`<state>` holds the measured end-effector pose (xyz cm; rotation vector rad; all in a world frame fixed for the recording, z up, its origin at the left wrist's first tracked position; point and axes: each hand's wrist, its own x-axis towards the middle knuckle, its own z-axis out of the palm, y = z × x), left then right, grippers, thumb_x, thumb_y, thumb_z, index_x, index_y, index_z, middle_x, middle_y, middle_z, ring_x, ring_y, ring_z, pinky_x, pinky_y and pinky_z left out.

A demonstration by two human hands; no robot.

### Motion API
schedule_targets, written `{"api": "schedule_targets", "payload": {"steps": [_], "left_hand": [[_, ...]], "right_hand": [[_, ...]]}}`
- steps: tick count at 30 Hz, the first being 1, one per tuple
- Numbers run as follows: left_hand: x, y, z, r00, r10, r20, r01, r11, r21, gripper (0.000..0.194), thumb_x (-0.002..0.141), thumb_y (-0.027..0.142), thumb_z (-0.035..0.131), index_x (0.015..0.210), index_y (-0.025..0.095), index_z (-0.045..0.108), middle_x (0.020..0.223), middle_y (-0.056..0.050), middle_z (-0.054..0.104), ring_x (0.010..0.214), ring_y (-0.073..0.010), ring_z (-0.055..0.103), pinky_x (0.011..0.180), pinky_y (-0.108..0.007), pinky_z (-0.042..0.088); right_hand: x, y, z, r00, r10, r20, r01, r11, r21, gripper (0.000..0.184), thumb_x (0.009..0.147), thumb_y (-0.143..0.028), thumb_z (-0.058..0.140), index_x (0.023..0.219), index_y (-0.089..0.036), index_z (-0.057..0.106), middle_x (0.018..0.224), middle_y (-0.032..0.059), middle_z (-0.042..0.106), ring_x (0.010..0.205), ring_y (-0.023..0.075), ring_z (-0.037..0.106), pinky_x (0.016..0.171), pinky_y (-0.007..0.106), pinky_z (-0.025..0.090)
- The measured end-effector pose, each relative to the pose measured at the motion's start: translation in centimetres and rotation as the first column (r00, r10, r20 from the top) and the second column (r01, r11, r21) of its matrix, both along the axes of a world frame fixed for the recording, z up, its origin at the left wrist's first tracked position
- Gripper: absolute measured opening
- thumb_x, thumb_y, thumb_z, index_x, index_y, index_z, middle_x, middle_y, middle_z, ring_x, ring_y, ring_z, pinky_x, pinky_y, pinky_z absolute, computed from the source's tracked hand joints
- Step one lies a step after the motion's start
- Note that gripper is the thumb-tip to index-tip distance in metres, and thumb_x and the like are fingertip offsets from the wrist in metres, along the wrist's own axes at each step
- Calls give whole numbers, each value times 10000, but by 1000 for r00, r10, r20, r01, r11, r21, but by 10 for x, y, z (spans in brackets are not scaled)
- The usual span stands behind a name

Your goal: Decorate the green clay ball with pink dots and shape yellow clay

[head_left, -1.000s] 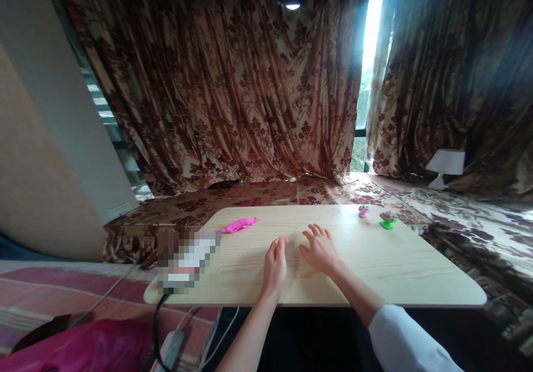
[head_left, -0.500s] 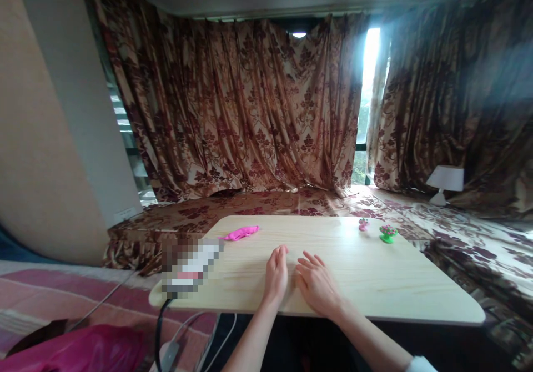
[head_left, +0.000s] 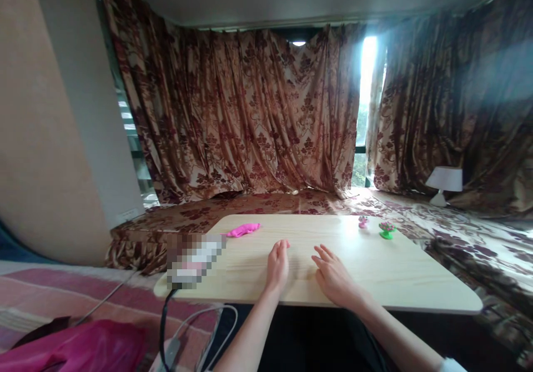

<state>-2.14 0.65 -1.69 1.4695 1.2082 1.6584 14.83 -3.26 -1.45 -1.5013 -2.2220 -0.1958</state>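
Observation:
My left hand [head_left: 277,266] stands on its little-finger edge over the near middle of the light wooden table [head_left: 400,275]. Its palm faces right, and its fingers are loosely curved with nothing visible in them. To its right is my right hand [head_left: 333,275], palm down, fingers spread and slightly bent, also holding nothing. A gap of bare tabletop separates the two hands. Toward the far left lies a long, bright pink, soft-looking piece [head_left: 244,230]. At the far right stand a small green stemmed piece with pink dots [head_left: 387,230] and a smaller pink one [head_left: 363,222].
A blurred-out pale object [head_left: 195,261] with a black cable [head_left: 163,327] sits on the table's left end. Below it are a white power strip [head_left: 169,355] and cords. A magenta bag [head_left: 79,347] lies lower left. A white lamp [head_left: 445,180] stands on the ledge behind right.
The view has tilted up. My right hand came nearer to my left and drew back, then moved away to the right again. My left hand stayed nearly still.

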Motion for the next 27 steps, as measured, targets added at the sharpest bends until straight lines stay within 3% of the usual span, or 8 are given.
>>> {"api": "schedule_targets", "payload": {"steps": [3, 6, 11, 15, 18, 22, 24, 27], "left_hand": [[0, 3, -1, 1000, 6, -4, -6, 1000, 6, 378, 831, 478, 369, 837, 180, 602, 916, -74, 646, 944, -210, 564, 889, -338, 375], [0, 4, -2, 1000, 9, -13, -9, 1000, 15, 388, 822, 487, 377, 819, 177, 610, 900, -75, 653, 931, -213, 573, 876, -338, 387], [1, 2, -2, 1000, 6, -10, -6, 1000, 14, 379, 802, 494, 407, 803, 179, 618, 900, -72, 660, 919, -216, 582, 854, -333, 405], [2, 3, -2, 1000, 9, 4, -9, 1000, 11, 387, 801, 496, 400, 831, 175, 615, 892, -75, 661, 936, -218, 581, 886, -343, 391], [3, 4, -1, 1000, 14, 7, -14, 1000, 13, 394, 800, 499, 398, 826, 171, 615, 894, -79, 663, 943, -219, 581, 900, -347, 383], [2, 4, 0, 1000, 8, -7, -8, 1000, 12, 402, 799, 504, 403, 806, 167, 622, 890, -87, 667, 922, -228, 589, 870, -357, 403], [2, 4, -1, 1000, 3, -10, -3, 1000, 11, 394, 794, 503, 415, 797, 168, 624, 883, -85, 669, 912, -227, 592, 859, -355, 410], [2, 5, -3, 1000, 0, -3, 0, 1000, 7, 386, 794, 498, 421, 806, 171, 626, 889, -78, 669, 917, -221, 591, 870, -349, 404]], "right_hand": [[-18, 26, 14, 992, -124, -9, 123, 992, -21, 416, 857, -360, 368, 1172, -156, 547, 1343, 115, 423, 1302, 251, 233, 1033, 421, 183], [-2, 40, 22, 974, -225, -17, 223, 973, -65, 447, 842, -409, 394, 1163, -140, 551, 1342, 150, 413, 1284, 293, 263, 1010, 487, 189], [26, -2, 6, 997, -77, 18, 77, 997, -11, 444, 890, -288, 276, 1277, -149, 444, 1377, 102, 380, 1315, 225, 211, 1046, 434, 146], [-16, -18, 6, 990, 131, 57, -132, 991, 22, 392, 883, -246, 291, 1197, -197, 521, 1337, 50, 446, 1325, 171, 183, 1066, 363, 117], [-38, 10, 21, 996, -84, -10, 84, 996, -20, 419, 897, -299, 278, 1218, -147, 501, 1306, 106, 473, 1287, 193, 280, 1049, 372, 166], [-5, 34, 27, 976, -214, -44, 211, 976, -61, 461, 891, -357, 293, 1207, -100, 508, 1317, 161, 443, 1274, 277, 295, 1005, 463, 224], [21, 22, 18, 975, -220, -39, 217, 974, -71, 451, 897, -352, 278, 1207, -128, 517, 1334, 127, 434, 1300, 267, 242, 1022, 468, 193], [37, -12, 2, 996, -83, -16, 82, 996, -32, 449, 911, -312, 239, 1300, -175, 417, 1383, 61, 379, 1324, 199, 188, 1056, 414, 147]]}}
